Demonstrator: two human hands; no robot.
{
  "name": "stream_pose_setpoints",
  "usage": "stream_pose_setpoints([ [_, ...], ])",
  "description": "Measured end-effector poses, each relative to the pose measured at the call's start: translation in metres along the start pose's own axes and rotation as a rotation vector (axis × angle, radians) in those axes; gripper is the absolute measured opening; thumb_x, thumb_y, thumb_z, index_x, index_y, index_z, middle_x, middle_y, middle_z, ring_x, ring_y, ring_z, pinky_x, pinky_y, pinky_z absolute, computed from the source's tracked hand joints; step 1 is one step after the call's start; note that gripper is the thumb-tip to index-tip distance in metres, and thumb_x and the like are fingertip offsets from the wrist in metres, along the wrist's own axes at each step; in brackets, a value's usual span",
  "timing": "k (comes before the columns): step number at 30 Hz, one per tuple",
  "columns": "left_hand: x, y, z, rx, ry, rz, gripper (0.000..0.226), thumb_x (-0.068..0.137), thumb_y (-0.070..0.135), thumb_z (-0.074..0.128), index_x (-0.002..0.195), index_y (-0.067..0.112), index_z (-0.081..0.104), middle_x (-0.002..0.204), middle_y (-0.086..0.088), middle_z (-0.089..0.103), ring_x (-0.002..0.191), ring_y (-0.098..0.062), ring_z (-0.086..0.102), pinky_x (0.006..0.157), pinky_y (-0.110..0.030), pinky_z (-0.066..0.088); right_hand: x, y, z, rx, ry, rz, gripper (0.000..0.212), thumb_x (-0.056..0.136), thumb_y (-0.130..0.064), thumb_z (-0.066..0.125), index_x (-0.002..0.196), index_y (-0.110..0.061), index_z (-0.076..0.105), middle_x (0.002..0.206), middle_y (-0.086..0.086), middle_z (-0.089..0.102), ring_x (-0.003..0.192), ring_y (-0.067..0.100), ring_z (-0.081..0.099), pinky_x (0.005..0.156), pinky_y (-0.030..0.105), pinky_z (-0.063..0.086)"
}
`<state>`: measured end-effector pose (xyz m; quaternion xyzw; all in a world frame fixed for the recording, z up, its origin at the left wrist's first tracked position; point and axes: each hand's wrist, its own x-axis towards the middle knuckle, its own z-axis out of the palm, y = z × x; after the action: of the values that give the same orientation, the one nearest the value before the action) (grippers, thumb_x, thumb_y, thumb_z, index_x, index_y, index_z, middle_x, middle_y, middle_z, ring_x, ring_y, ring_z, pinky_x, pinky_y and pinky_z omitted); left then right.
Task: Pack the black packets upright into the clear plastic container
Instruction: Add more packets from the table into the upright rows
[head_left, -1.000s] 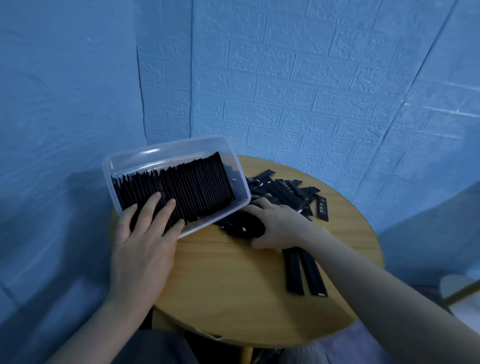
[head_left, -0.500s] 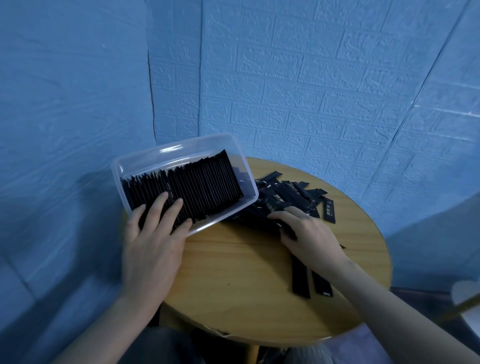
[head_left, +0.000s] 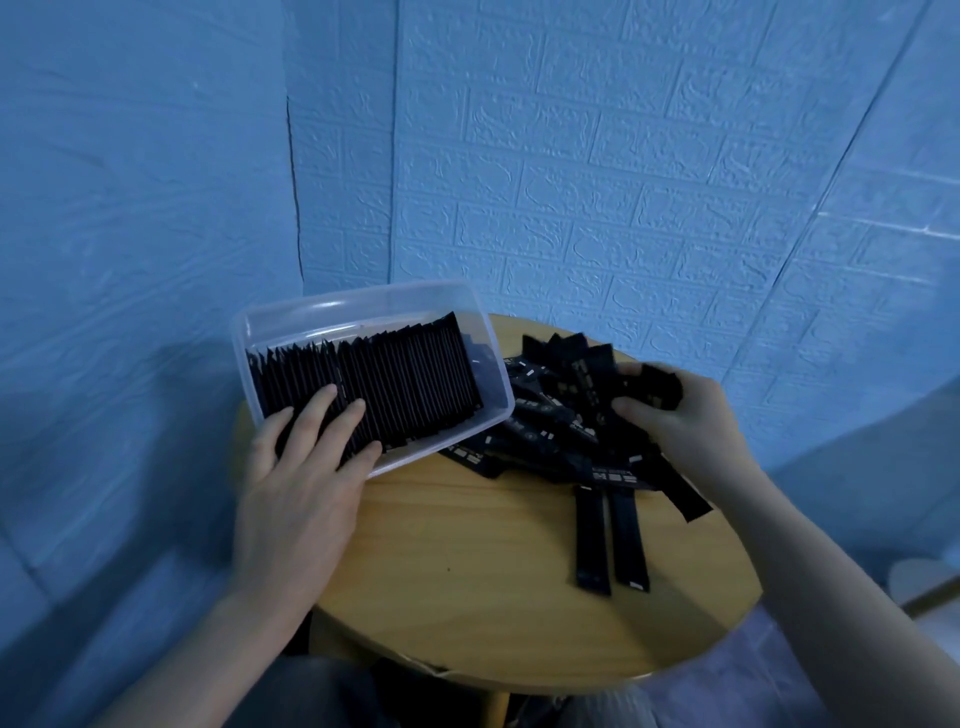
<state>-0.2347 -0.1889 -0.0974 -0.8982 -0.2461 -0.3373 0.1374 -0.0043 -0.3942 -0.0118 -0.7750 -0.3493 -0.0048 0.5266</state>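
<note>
While left hand (head_left: 298, 483) lies flat, fingers straight, on packed packets (head_left: 374, 387) in container (head_left: 363, 306) mid-left, right hand (head_left: 675, 415) grasps a bunch (head_left: 652, 389) over the loose pile (head_left: 561, 415) on table (head_left: 467, 571).

Both forearms are bare from wrist to frame edge; no sleeves, gloves, rings or watch are visible. The left hand (head_left: 296, 499) and right hand (head_left: 680, 415) are bare. Dark grey trousers show at the bottom edge.
</note>
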Motion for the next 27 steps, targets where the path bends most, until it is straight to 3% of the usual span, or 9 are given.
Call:
stream_pose_setpoints([
  [2,0.000,0.000,-0.001,-0.003,0.000,0.022,0.035,0.070,0.004,0.083,0.103,0.014,0.077,0.132,-0.014,0.061,0.132,-0.037,0.047,0.108,-0.054,0.028,-0.001,-0.007,-0.006,0.122,0.064,0.010,0.035,0.083,0.000,0.070,0.087,-0.035,0.068,0.082,-0.009,0.074,0.072,0.002,0.069,0.070,0.020,0.055],
  [6,0.000,0.005,-0.004,0.006,-0.006,0.069,0.036,0.070,0.005,0.084,0.104,0.014,0.076,0.131,-0.013,0.062,0.131,-0.036,0.048,0.104,-0.054,0.030,-0.009,-0.023,-0.007,0.425,0.126,0.023,0.028,0.085,0.000,0.069,0.096,-0.026,0.069,0.077,-0.007,0.075,0.071,0.007,0.071,0.057,0.020,0.054],
  [12,0.000,0.026,-0.008,-0.004,-0.040,0.115,0.039,0.071,0.010,0.084,0.108,0.017,0.074,0.133,-0.011,0.061,0.131,-0.034,0.048,0.101,-0.051,0.031,-0.009,-0.058,0.037,0.694,0.239,-0.092,0.024,0.086,-0.002,0.069,0.097,-0.024,0.069,0.088,-0.003,0.075,0.087,0.017,0.071,0.078,0.034,0.059],
  [15,-0.002,0.030,-0.009,-0.020,-0.056,0.133,0.042,0.068,0.008,0.085,0.108,0.018,0.074,0.134,-0.010,0.061,0.132,-0.033,0.047,0.101,-0.051,0.032,-0.006,-0.065,0.068,0.793,0.272,-0.113,0.026,0.086,0.001,0.067,0.099,-0.021,0.068,0.092,-0.002,0.074,0.089,0.012,0.069,0.079,0.028,0.056],
  [21,-0.003,0.032,-0.010,-0.039,-0.037,0.141,0.038,0.069,0.011,0.085,0.104,0.020,0.076,0.132,-0.009,0.062,0.131,-0.031,0.045,0.101,-0.048,0.031,-0.021,-0.038,0.109,0.664,0.316,-0.091,0.024,0.085,-0.003,0.071,0.100,-0.021,0.068,0.098,-0.008,0.072,0.098,0.008,0.067,0.085,0.021,0.053],
  [27,-0.002,0.032,-0.012,-0.037,-0.012,0.162,0.032,0.073,0.011,0.083,0.103,0.020,0.076,0.131,-0.008,0.063,0.130,-0.032,0.049,0.098,-0.048,0.032,-0.028,-0.025,0.114,0.367,0.151,-0.104,0.021,0.083,-0.008,0.074,0.099,-0.019,0.065,0.097,-0.013,0.066,0.092,-0.007,0.060,0.079,0.007,0.044],
])
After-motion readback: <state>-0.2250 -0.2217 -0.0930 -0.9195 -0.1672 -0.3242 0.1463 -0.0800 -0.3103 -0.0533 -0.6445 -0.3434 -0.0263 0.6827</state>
